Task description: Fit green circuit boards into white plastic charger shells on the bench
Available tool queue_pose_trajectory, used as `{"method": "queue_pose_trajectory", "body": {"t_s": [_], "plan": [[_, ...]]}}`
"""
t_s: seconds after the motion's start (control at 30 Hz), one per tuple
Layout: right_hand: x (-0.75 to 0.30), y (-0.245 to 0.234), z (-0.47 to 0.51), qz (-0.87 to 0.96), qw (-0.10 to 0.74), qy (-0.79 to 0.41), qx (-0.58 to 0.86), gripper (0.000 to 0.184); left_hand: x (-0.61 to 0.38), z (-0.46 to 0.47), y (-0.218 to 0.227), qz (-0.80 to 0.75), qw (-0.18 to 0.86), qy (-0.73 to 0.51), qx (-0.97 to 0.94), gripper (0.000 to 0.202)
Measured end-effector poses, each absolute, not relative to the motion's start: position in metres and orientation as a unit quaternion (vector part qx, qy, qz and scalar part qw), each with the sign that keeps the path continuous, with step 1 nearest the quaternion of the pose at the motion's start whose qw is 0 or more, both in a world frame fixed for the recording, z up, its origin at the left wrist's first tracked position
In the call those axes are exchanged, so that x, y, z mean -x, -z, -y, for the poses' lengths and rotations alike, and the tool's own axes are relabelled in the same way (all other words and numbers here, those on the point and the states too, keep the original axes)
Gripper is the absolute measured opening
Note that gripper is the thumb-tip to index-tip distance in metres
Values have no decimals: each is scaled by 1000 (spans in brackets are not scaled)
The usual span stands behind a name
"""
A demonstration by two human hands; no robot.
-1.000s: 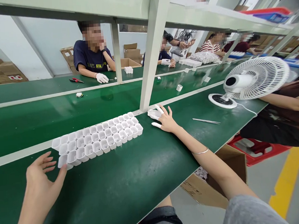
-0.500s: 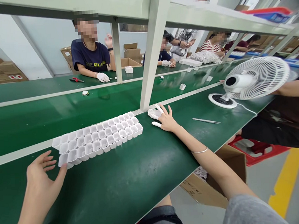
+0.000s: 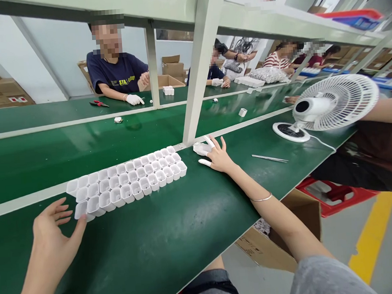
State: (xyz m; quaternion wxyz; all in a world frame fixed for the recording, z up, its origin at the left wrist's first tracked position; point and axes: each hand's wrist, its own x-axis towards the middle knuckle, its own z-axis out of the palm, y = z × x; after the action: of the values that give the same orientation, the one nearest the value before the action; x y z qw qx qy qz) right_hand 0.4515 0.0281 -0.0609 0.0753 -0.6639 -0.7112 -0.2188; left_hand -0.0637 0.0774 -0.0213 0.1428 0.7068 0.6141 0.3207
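Three rows of small white open-topped plastic cups (image 3: 127,193) stand packed side by side on the green table. At their left end is my left hand (image 3: 52,228), bare, its fingers apart. Its thumb reaches the front-left cup, and the other fingers curve around the row ends without gripping. My right hand (image 3: 219,158) lies past the right end of the cups, with fingers spread. White finger covers sit on some of its fingertips. Beside those fingertips, at the foot of the post, is a crumpled-looking white item (image 3: 202,149); I cannot tell exactly what it is.
Tweezers (image 3: 269,158) and a white fan (image 3: 334,103) are on the table to the right. A frame post (image 3: 204,70) rises behind my right hand. Beyond runs a green belt (image 3: 91,145) with small white parts. Co-workers sit across; a cardboard box (image 3: 273,244) stands below.
The small white parts on the belt have shifted right. Across the belt, a co-worker's raised hand has come down. My hands and the cups keep nearly the same positions.
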Motion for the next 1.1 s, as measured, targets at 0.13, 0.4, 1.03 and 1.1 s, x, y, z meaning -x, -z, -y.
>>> {"method": "queue_pose_trajectory", "body": {"t_s": [0.13, 0.4, 1.03, 1.1], "plan": [[-451, 60, -27, 713, 84, 221, 660, 51, 62, -77, 20, -617, 148, -322, -703, 98], [-449, 61, -28, 708, 80, 208, 670, 52, 59, -77, 19, -616, 143, -320, -705, 100], [-446, 62, -34, 706, 114, 191, 672, 50, 63, -79, 27, -591, 124, -344, -719, 94], [-444, 64, -36, 700, 128, 169, 682, 51, 63, -79, 28, -587, 121, -343, -723, 94]]}}
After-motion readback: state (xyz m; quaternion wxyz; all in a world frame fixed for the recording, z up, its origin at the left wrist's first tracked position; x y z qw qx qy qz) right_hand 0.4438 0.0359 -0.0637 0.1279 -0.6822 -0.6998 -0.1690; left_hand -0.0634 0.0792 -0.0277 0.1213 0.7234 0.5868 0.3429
